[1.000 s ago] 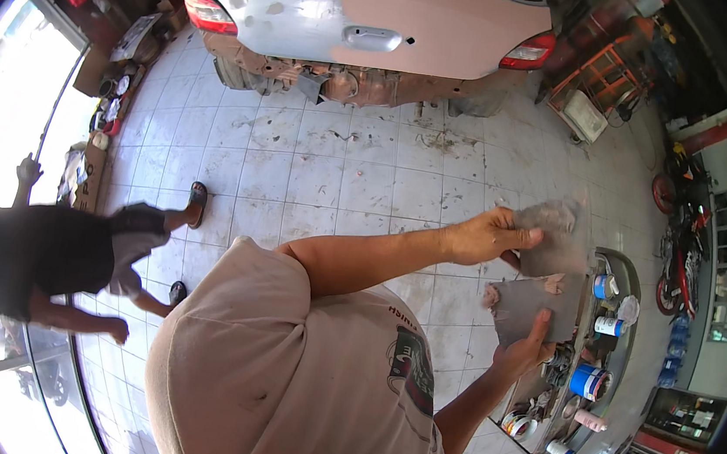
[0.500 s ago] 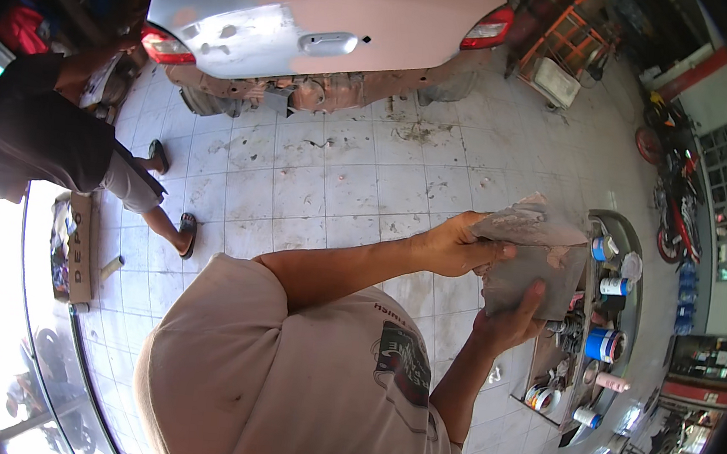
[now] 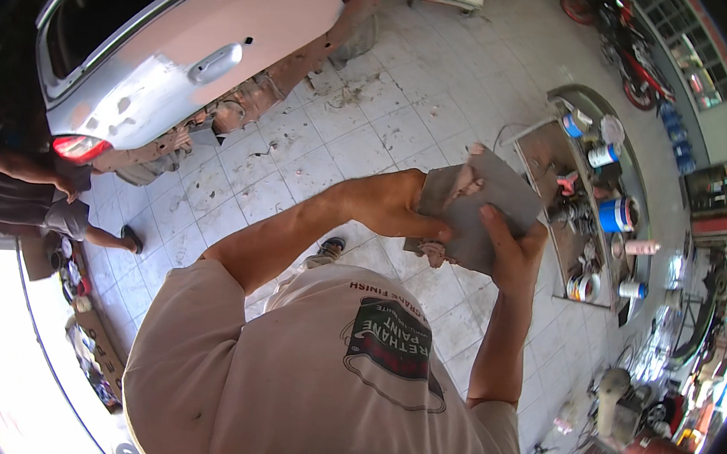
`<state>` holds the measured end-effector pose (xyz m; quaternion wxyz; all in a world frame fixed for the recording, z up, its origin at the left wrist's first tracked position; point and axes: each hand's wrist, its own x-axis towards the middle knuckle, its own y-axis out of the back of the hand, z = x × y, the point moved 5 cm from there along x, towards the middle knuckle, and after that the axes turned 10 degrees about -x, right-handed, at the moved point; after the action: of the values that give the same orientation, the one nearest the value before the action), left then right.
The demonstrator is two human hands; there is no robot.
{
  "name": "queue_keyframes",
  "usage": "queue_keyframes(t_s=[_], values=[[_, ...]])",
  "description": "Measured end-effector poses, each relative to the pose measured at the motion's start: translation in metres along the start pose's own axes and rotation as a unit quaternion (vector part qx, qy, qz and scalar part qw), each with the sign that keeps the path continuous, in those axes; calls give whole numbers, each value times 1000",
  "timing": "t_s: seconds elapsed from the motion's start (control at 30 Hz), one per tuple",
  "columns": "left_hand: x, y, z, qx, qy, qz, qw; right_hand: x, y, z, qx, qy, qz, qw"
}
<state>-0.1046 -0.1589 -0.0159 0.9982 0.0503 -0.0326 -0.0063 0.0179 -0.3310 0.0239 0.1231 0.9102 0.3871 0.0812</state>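
Note:
In front of my chest, both hands hold flat grey putty boards that overlap, with pinkish-brown putty along the edges. My left hand [image 3: 396, 206] is closed on the left board [image 3: 439, 186], thumb on top. My right hand [image 3: 512, 252] grips the larger grey board [image 3: 511, 197] by its lower right side, thumb lying across its face. A lump of putty [image 3: 470, 183] sits on the upper part, and another putty clump [image 3: 433, 251] hangs at the lower edge near my left thumb. My fingers under the boards are hidden.
A car tailgate [image 3: 292, 10] with pinkish and silver patches stands at upper left. Another person [image 3: 21, 190] is beside it. To my right, a low workbench [image 3: 538, 161] carries tools and several cans, including a blue can [image 3: 616, 215]. A red motorcycle [image 3: 636, 78] stands beyond.
My view has turned right, so the car has swung left and tilted. My hands have drawn the boards closer over each other, and my right forearm is more upright.

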Motion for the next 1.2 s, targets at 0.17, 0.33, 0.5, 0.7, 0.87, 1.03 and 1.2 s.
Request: queue_keyframes(t_s=[0.17,0.33,0.5,0.7,0.87,1.03,1.2], values=[[7,-18,4,-108,77,-213,968,-13,-16,2,-11,-45,-86,995],[27,-16,-77,-526,59,-54,847,-3,-18,49,59,-79,56,994],[-10,14,-70,-144,45,279,948,10,26,84,109,29,277,954],[-2,-44,-27,275,-260,268,886,17,8,67,15,67,345,936],[7,-37,-27,335,-288,245,863,8,9,72,-60,18,264,962],[24,-17,-26,341,-307,247,853,0,10,73,-97,-36,91,990],[52,47,-72,383,-186,308,851,-30,0,61,-152,-98,-184,966]])
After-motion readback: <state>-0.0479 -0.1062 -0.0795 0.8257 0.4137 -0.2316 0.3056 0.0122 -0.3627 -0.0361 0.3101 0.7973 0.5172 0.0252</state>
